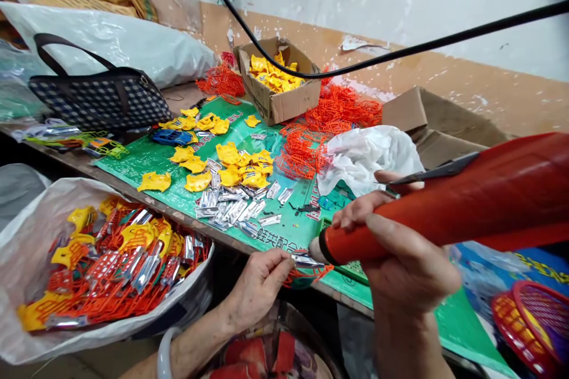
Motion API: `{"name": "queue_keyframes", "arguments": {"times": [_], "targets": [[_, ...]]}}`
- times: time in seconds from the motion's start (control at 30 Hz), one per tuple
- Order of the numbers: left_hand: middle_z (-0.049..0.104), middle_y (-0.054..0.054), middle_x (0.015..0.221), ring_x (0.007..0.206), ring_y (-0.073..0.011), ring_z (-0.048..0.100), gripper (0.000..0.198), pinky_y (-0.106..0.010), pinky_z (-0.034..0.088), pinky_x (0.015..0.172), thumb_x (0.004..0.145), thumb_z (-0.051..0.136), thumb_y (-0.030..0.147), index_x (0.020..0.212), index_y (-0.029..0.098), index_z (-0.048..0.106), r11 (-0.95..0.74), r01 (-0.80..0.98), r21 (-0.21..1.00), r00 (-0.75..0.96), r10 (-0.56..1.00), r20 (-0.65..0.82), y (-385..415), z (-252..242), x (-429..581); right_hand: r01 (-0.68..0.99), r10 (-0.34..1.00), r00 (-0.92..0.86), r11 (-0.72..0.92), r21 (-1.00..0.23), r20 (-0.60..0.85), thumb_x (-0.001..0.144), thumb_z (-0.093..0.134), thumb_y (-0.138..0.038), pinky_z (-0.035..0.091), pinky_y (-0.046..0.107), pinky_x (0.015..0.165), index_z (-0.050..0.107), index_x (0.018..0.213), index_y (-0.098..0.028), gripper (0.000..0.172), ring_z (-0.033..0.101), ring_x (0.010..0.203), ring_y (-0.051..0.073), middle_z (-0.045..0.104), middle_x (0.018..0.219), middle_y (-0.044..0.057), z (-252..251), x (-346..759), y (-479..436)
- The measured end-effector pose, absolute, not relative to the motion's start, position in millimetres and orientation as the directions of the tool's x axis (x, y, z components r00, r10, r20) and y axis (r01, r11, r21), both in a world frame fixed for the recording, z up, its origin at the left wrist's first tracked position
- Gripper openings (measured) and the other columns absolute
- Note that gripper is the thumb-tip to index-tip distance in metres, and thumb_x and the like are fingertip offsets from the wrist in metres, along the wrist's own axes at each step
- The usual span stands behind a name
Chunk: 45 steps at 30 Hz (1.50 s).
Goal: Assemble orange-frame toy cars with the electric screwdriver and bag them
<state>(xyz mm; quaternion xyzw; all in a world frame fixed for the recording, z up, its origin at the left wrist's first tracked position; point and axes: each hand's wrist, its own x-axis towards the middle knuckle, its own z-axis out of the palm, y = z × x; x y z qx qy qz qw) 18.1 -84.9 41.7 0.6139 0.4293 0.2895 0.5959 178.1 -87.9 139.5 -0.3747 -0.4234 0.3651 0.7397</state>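
Note:
My left hand [260, 287] pinches the left end of a small silver plate [306, 260] at the table's front edge. An orange-red plastic frame [313, 275] lies against the plate, just below it. My right hand [406, 257] is wrapped round a thick red electric screwdriver [471, 201], slanting down to the left. Its pale tip meets the right end of the plate; the exact contact point is hidden. A dark pointed metal blade [438, 169] lies along the screwdriver's upper side. Loose silver plates [235, 210] and yellow plastic shells [242, 166] are scattered beyond my left hand.
A white sack [26, 231] of assembled pieces stands at left. Behind are a checkered bag [100, 98], a cardboard box [293, 103] of yellow shells, orange frames [302, 151] and a white plastic bag [371, 157]. A black cable [382, 62] hangs across; red baskets [533, 320] sit right.

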Motion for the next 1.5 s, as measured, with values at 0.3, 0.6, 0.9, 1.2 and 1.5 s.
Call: {"name": "queue_keyframes", "arguments": {"times": [0.3,0.6,0.9,1.2,1.5], "targets": [[0.051,0.0,0.065,0.067,-0.0155,0.045,0.036,-0.026,0.036,0.063,0.088,0.046,0.043,0.072,0.015,0.061,0.093,0.19,0.977,0.469,0.866,-0.174,-83.4,39.0,18.6,-0.233,0.869,0.391,0.412,-0.881,0.303,0.069,0.064,-0.011,0.052,0.034,0.059,0.058,0.107,-0.026,0.042,0.057,0.057,0.015,0.059,0.065,-0.004,137.8,174.1,-85.5],[0.056,-0.001,0.067,0.067,-0.0162,0.049,0.037,-0.026,0.039,0.063,0.089,0.048,0.044,0.074,0.014,0.064,0.12,0.146,0.982,0.473,0.864,-0.176,-85.6,33.3,18.3,-0.152,0.875,0.364,0.393,-0.907,0.319,0.069,0.064,-0.016,0.052,0.035,0.058,0.056,0.107,-0.024,0.04,0.057,0.056,0.015,0.059,0.063,-0.004,137.4,173.7,-84.4],[0.057,-0.002,0.067,0.065,-0.016,0.05,0.039,-0.025,0.039,0.063,0.09,0.047,0.044,0.071,0.015,0.064,-0.003,0.167,0.986,0.431,0.9,-0.07,-91.2,32.7,21.8,-0.049,0.888,0.334,0.352,-0.935,0.317,0.072,0.068,-0.026,0.053,0.039,0.064,0.053,0.112,-0.027,0.043,0.06,0.063,0.018,0.059,0.072,-0.002,129.5,176.5,-92.7],[0.058,-0.001,0.064,0.064,-0.0156,0.048,0.04,-0.024,0.039,0.061,0.086,0.053,0.048,0.066,0.015,0.065,0.085,0.147,0.985,0.392,0.91,-0.137,-94.2,35.2,23.9,-0.024,0.904,0.258,0.359,-0.933,0.342,0.076,0.065,-0.025,0.054,0.039,0.069,0.061,0.098,-0.025,0.022,0.06,0.069,0.018,0.058,0.074,0.0,110.0,178.3,-92.4],[0.051,0.001,0.068,0.067,-0.0142,0.043,0.039,-0.024,0.036,0.062,0.089,0.051,0.049,0.072,0.015,0.061,0.16,0.116,0.98,0.487,0.851,-0.197,-91.6,33.3,14.4,-0.136,0.878,0.304,0.424,-0.895,0.37,0.074,0.067,-0.019,0.053,0.036,0.067,0.06,0.102,-0.023,0.029,0.06,0.064,0.015,0.06,0.073,-0.002,123.3,177.5,-95.7]]}}
